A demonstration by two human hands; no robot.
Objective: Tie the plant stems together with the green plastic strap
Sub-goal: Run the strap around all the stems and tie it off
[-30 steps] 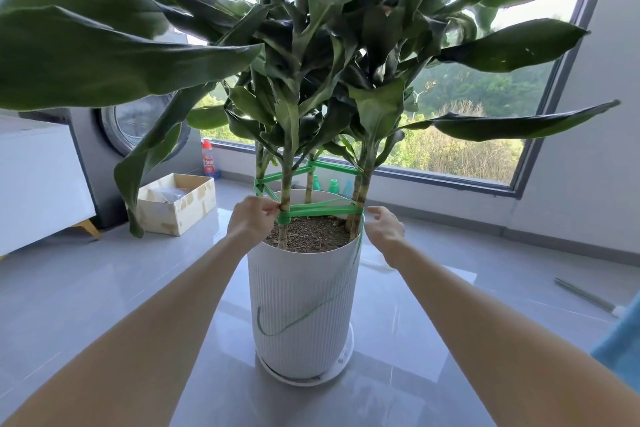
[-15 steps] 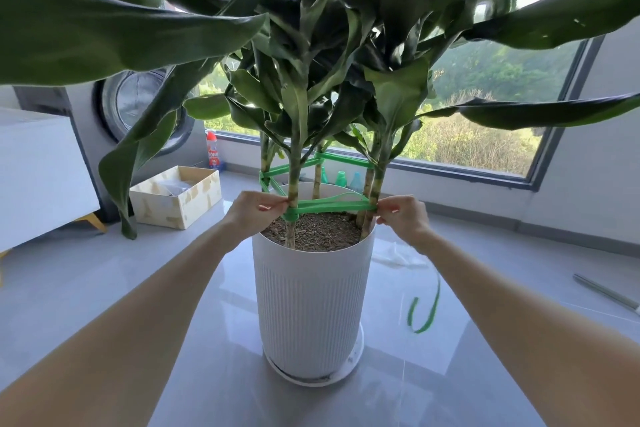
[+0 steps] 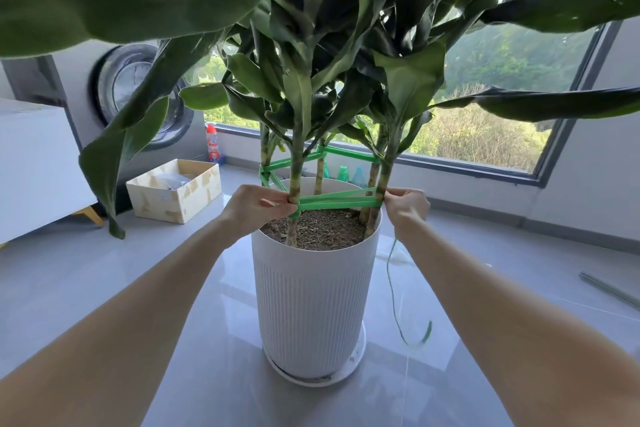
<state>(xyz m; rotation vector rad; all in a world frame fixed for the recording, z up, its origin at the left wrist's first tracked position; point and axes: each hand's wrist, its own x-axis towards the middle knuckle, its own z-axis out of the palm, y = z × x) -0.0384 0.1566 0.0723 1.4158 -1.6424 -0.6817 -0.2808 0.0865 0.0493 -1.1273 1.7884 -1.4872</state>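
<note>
1. The left hand (image 3: 258,207) pinches the green plastic strap (image 3: 337,202) against the near-left stem (image 3: 295,180), just above the soil (image 3: 322,230).
2. The strap runs level, left to right, over the white pot (image 3: 311,295).
3. The right hand (image 3: 406,208) grips the strap at the right stem (image 3: 383,177). The loose tail (image 3: 428,329) hangs below, and the fingertips are hidden.
</note>
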